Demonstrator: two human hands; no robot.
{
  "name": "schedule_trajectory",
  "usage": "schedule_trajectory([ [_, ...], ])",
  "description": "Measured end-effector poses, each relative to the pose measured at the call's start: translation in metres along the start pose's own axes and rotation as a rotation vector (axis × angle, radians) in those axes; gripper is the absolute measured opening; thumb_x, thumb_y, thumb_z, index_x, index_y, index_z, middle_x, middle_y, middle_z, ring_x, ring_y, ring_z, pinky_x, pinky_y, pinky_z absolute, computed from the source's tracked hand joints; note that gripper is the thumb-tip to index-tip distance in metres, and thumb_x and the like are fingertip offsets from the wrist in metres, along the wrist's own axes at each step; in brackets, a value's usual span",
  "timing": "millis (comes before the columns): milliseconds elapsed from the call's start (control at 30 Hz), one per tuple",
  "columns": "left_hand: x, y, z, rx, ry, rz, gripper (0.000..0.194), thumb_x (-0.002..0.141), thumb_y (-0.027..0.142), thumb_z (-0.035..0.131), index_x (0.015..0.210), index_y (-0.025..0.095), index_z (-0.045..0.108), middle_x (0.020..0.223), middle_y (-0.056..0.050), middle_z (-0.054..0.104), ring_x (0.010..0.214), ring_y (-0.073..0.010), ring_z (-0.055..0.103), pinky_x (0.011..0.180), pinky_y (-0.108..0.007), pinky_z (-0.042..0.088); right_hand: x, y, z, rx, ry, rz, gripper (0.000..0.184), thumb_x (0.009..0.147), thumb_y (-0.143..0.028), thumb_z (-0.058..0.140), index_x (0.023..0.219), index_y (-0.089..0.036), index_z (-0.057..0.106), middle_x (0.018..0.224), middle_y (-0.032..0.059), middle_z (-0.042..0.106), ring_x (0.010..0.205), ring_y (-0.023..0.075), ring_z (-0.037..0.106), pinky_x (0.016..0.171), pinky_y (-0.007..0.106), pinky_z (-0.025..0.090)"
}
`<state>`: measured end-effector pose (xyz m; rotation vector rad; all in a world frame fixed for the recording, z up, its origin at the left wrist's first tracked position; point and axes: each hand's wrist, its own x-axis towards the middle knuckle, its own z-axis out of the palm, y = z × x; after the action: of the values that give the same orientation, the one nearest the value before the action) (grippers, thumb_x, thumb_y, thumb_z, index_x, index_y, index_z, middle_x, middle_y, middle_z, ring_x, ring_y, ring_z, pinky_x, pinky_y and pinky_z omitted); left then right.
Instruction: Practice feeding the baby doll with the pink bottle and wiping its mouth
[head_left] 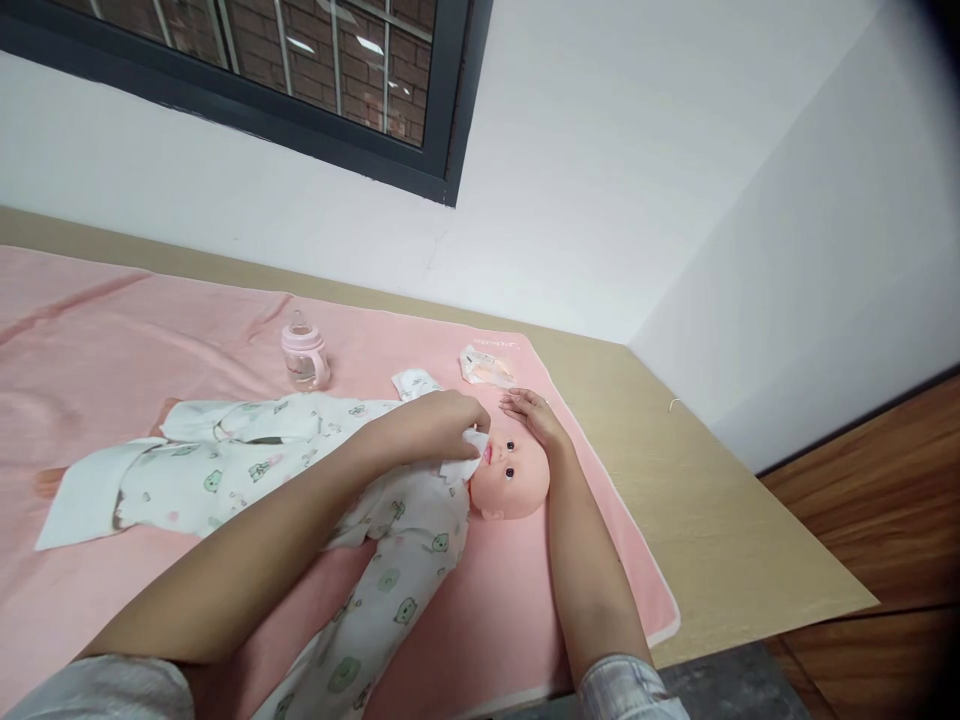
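Observation:
A baby doll (525,490) lies on its back on a pink blanket (495,590), its head toward the right. It wears a white outfit (409,560) printed with green animal faces. My left hand (450,420) is closed on a white tissue (465,455), holding it at the doll's mouth and chin. Stretched flat, the fingers of my right hand (534,415) rest along the far side of the doll's head, with my forearm passing close by its crown. Past the right fingertips lies a small white-and-orange plastic packet (484,367).
A pink baby bottle (304,355) with a handle stands beyond the doll's legs. The blanket covers part of a wooden tabletop (675,500), whose front corner juts out at right. Behind it rise a white wall (555,220) and a dark-framed window (442,150).

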<state>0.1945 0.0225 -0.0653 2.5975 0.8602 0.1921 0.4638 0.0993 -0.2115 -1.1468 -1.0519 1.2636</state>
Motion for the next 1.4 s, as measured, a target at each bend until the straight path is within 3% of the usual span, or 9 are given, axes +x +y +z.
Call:
schedule_trajectory([
  [433,0.003,0.0,0.0,0.092,0.087,0.005,0.015,0.073,0.015,0.05,0.062,0.017,0.04,0.058,0.0,0.049,0.056,-0.0155,0.045,0.053,-0.028,0.023,0.001,0.0,-0.002,0.032,0.005,0.0,0.022,0.077,-0.025,0.07,0.096,-0.017,0.062,0.094,0.0054,0.073,0.088,0.0147,0.07,0.091,0.029,0.056],
  [567,0.006,0.0,0.003,0.138,0.118,0.002,0.011,0.074,0.016,0.051,0.063,0.017,0.051,0.062,-0.001,0.056,0.058,-0.0159,0.048,0.053,-0.027,0.024,0.001,0.0,-0.003,0.047,0.0,-0.004,0.025,0.074,-0.027,0.074,0.095,-0.018,0.062,0.093,0.0042,0.073,0.087,0.0152,0.07,0.089,0.029,0.057],
  [800,0.011,-0.004,0.009,0.159,0.162,0.009,0.018,0.078,0.017,0.056,0.083,0.021,0.072,0.084,-0.002,0.07,0.08,-0.02,0.062,0.062,-0.026,0.033,0.002,0.001,-0.002,0.044,0.004,-0.008,0.022,0.075,-0.028,0.073,0.092,-0.019,0.063,0.09,0.0034,0.074,0.086,0.0154,0.07,0.089,0.03,0.057],
  [1100,0.006,0.004,0.0,0.092,0.168,-0.047,0.023,0.084,0.012,0.056,0.097,0.021,0.074,0.094,-0.001,0.072,0.091,-0.02,0.063,0.07,-0.025,0.04,0.003,0.0,-0.002,0.047,0.014,0.012,0.02,0.076,-0.025,0.072,0.093,-0.019,0.063,0.088,0.0032,0.073,0.086,0.0154,0.07,0.09,0.031,0.057],
  [1400,0.008,0.001,0.008,-0.025,0.092,0.043,0.025,0.08,0.013,0.057,0.092,0.024,0.075,0.094,0.001,0.071,0.084,-0.018,0.065,0.067,-0.023,0.041,0.002,-0.001,-0.002,0.042,0.022,0.018,0.015,0.081,-0.022,0.066,0.096,-0.018,0.063,0.089,0.0038,0.073,0.088,0.0147,0.07,0.092,0.03,0.056],
])
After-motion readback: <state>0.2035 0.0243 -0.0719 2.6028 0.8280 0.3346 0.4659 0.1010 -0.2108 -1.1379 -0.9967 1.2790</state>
